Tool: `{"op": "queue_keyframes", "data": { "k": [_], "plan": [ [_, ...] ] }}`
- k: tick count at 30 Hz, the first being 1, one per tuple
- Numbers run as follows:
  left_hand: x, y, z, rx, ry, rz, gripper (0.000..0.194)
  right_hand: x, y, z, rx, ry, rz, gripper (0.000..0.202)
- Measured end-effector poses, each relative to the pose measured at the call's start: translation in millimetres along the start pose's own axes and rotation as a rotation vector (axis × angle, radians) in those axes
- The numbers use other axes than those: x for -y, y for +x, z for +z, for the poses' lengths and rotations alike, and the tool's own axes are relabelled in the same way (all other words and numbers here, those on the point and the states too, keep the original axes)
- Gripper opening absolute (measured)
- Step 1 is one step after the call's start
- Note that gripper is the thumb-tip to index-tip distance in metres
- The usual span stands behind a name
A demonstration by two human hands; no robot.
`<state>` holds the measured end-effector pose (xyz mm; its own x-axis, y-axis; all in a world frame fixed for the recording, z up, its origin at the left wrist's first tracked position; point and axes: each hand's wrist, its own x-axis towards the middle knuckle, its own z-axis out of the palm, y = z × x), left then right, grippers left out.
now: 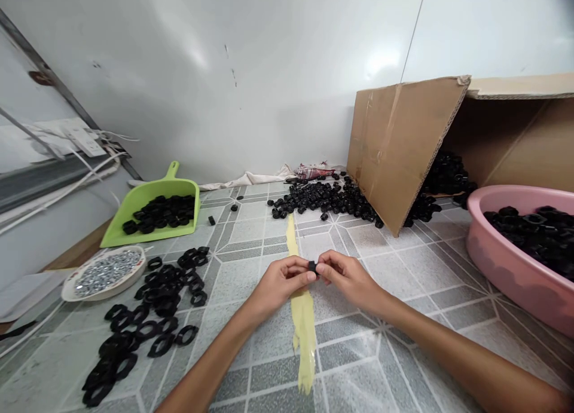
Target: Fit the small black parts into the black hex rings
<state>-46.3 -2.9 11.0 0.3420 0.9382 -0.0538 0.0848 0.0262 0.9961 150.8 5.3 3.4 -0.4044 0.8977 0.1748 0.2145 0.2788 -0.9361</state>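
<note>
Between my two hands, above the patterned tabletop, is a small black plastic part (313, 266). My left hand (283, 277) pinches its left side between thumb and fingers. At its right side are the closed thumb and fingertips of my right hand (341, 274). My fingers hide much of the part, so its full shape cannot be made out. Left of my hands lie loose black plastic rings (164, 290), some overlapping. Beyond my fingers spreads a pile of small black parts (323, 199).
A green dustpan (155, 189) with black pieces stands at the back left. Nearer is a bowl (134, 277) of small shiny metal pieces. A cardboard box (394, 144) lies on its side at right, beside a pink basin (506, 251) of black parts. Yellow tape (305, 335) runs beneath my hands.
</note>
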Motion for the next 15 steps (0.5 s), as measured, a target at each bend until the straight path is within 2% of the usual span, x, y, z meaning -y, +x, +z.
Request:
{"op": "queue_keyframes", "data": {
  "k": [4,8,11,13,15],
  "plan": [
    [-7.2,-9.3,16.9,-0.097,0.125,0.114,0.028,-3.4,-1.1,2.5,-0.043,-0.038,0.109,0.057],
    [-4.2,-11.9,25.6,-0.094,0.105,0.101,0.029,-8.0,0.3,-0.1,-0.058,-0.025,0.158,0.064],
    [3.7,-6.2,23.9,-0.130,-0.006,0.035,0.033,-6.5,3.8,-10.7,-0.101,-0.134,0.029,0.056],
    [7.6,-1.9,21.7,-0.169,-0.047,0.022,0.036,-2.9,6.6,-18.9,-0.122,-0.163,-0.083,0.037],
    [9.4,0.4,20.4,-0.187,-0.064,0.023,0.038,0.9,8.5,-23.8,-0.066,-0.144,-0.132,0.028]
  ]
}}
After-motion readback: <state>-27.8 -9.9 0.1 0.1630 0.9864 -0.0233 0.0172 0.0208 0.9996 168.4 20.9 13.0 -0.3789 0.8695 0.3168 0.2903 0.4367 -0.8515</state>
